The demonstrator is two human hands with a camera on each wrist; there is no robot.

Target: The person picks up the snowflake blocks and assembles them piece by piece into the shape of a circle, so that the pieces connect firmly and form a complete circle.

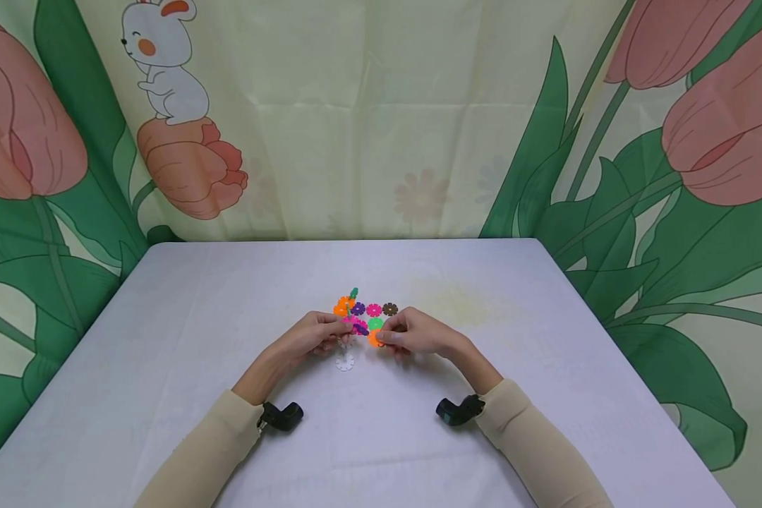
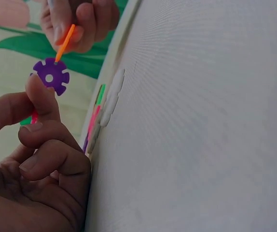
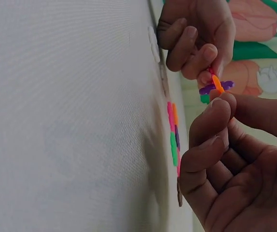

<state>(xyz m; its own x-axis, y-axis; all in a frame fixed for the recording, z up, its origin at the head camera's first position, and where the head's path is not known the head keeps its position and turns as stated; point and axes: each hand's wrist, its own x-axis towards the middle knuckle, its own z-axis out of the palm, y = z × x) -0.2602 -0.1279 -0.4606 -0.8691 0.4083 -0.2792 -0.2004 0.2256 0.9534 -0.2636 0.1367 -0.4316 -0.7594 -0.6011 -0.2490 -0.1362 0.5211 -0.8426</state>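
My left hand point(image 1: 320, 333) pinches a small joined piece of notched plastic interlocking discs. A purple disc point(image 2: 59, 72) stands out from its fingertips, with bits of pink and green behind the fingers in the left wrist view. Between thumb and forefinger, my right hand point(image 1: 419, 331) holds an orange disc point(image 1: 375, 338). Seen from the left wrist, the orange disc point(image 2: 65, 43) is edge-on, its lower end right at a notch of the purple one. Both hands are close over the table, facing each other; the fingers hide part of the joined piece.
Several loose discs lie just beyond the hands, among them a purple point(image 1: 358, 308), a pink point(image 1: 374, 310), a brown point(image 1: 390, 309) and a green disc point(image 1: 375, 323). White discs point(image 1: 345, 362) lie nearer, by the left hand. A white cloth covers the table point(image 1: 368, 437).
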